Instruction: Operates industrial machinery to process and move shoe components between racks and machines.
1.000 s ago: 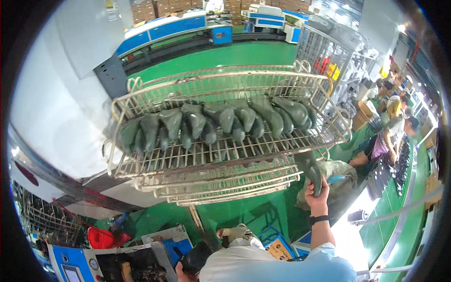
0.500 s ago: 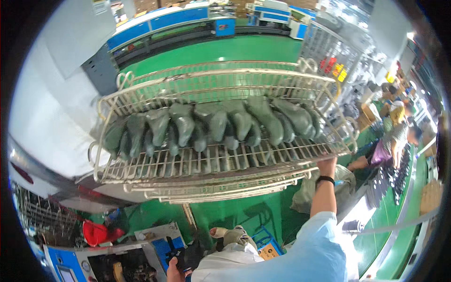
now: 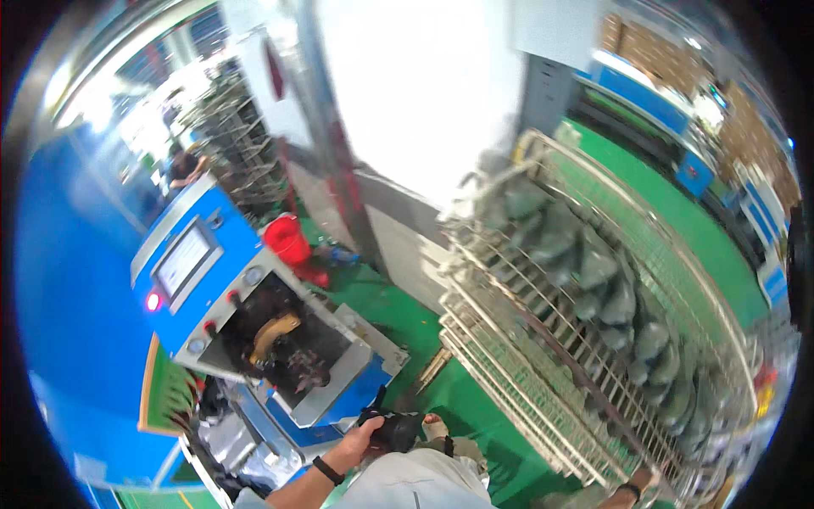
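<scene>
My left hand [image 3: 366, 434] is closed round a black, soft-looking piece [image 3: 398, 431] low in the middle, close to my body. Its exact kind cannot be made out. At the lower right, my right hand [image 3: 643, 482] grips the near edge of a cream wire rack [image 3: 543, 318]; its fingers are partly hidden at the rim. Several dark grey-green shoe lasts [image 3: 598, 263] lie in a row along the upper tier of that rack, toes toward me.
A blue machine [image 3: 216, 293] with a screen and an open working bay stands at the left. Behind it are a red bucket [image 3: 287, 239] and a pillar [image 3: 339, 161]. A person [image 3: 185, 167] is at the far left. Blue-and-white machines [image 3: 644, 97] stand at the far right on green floor.
My view has swung left, so the rack now lies at the right and the blue machine shows fully. My left hand still holds the black piece; my right hand remains at the rack's edge.
</scene>
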{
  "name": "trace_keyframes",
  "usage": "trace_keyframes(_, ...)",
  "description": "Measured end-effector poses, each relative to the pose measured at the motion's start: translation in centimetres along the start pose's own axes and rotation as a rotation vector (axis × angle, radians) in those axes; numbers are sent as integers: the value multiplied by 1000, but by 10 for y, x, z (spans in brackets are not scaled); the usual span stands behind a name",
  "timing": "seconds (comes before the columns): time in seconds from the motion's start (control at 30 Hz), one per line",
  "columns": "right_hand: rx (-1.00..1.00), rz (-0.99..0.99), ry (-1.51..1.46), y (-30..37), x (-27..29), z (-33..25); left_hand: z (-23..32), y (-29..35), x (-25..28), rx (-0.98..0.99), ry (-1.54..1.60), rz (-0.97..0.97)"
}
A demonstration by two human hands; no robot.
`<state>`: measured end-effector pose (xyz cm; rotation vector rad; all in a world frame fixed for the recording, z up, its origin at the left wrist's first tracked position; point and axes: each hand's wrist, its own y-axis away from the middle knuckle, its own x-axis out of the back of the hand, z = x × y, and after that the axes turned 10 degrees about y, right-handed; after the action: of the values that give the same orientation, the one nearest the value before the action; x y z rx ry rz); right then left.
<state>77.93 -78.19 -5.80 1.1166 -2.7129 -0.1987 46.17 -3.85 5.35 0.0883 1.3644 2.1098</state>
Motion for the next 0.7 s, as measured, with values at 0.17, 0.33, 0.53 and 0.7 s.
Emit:
trace_keyframes(0.17,110,-187,235,107,-160,-88,6,18,-3,7,41,-28)
trace_keyframes(0.33,237,-575,449,213,-289,-106,4,31,36,-77,-5,-34)
trace_keyframes(0.53,340,-1022,630,345,-396,-93,-50,59,135,-255,229,106)
trace_keyframes(0.7,408,-1258,748,447,-433,-79,-90,140,232,-528,293,328)
